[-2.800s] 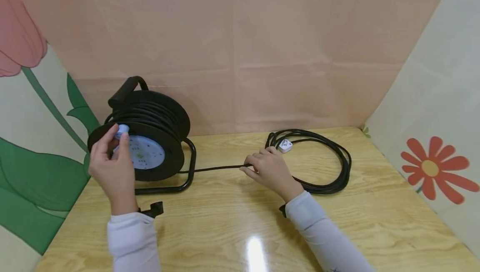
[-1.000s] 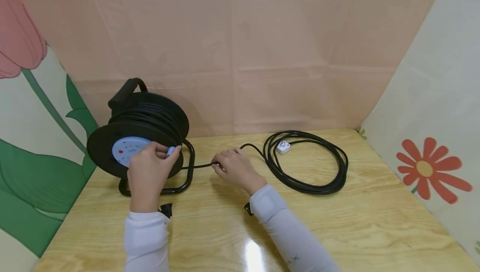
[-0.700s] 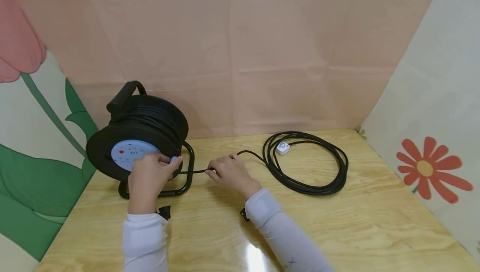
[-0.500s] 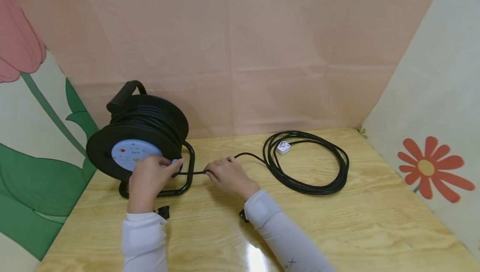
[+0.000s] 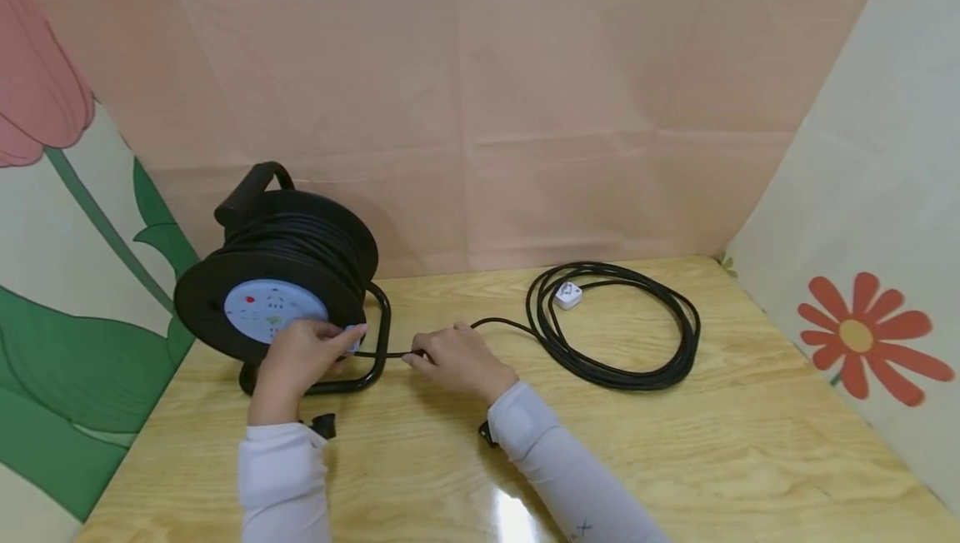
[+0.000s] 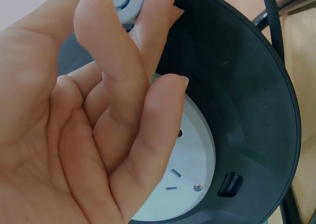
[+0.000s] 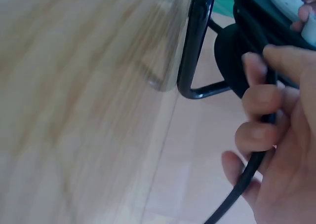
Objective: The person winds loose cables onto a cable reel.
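On the left of the table stands a black cable reel [image 5: 217, 301], with cable wound on its drum and a pale blue socket panel [image 5: 262, 306] on its face. My left hand [image 5: 296, 360] pinches the light blue crank knob [image 6: 123, 2] at the lower right of the reel's rim. To its right, my right hand [image 5: 461, 360] grips the black cable [image 7: 249, 169], which runs from the reel through the fingers. Behind that hand the cable continues to a loose coil [image 5: 686, 343] lying on the table, with a white plug [image 5: 567, 295] inside the loop.
The reel rests on a black tubular frame [image 5: 384, 318] with a carrying handle [image 5: 243, 197] on top. A pink backdrop [image 5: 465, 110] hangs behind the wooden table [image 5: 637, 460]. Flower-printed panels flank both sides.
My left hand has carried the knob from the reel's upper left round to its lower right, turning the reel. My right hand has moved left along the cable, closer to the reel.
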The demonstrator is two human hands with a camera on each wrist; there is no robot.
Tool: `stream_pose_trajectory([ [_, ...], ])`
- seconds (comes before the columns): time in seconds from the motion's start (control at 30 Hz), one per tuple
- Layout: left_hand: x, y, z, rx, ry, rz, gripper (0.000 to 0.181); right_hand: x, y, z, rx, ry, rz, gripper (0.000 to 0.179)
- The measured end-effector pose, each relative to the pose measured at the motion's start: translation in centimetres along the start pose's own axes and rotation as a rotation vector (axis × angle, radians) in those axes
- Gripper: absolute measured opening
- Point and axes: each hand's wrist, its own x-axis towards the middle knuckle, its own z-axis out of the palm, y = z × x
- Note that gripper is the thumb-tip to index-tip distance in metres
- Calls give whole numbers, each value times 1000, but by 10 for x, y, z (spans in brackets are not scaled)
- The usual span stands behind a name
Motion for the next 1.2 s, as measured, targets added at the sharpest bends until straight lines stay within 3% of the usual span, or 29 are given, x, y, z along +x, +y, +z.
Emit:
stream_pose_trajectory([
  [0.23,2,-3,1,21,-5,0,59,-2,6,-8,65,8,-29,28],
  [0.5,1,-6,1,40,-26,-25,59,-19,37,-47,198,-67,187,38],
  [0.73,2,-4,0,33,-47,-27,68,-29,54,-63,354,-122,234,38],
  [0.97,2,-2,1,22,-59,-40,66,-36,60,-71,421,-161,286,44],
  [1.2,0,-3,-1,48,-62,-40,62,-57,83,-92,413,-98,385,52],
])
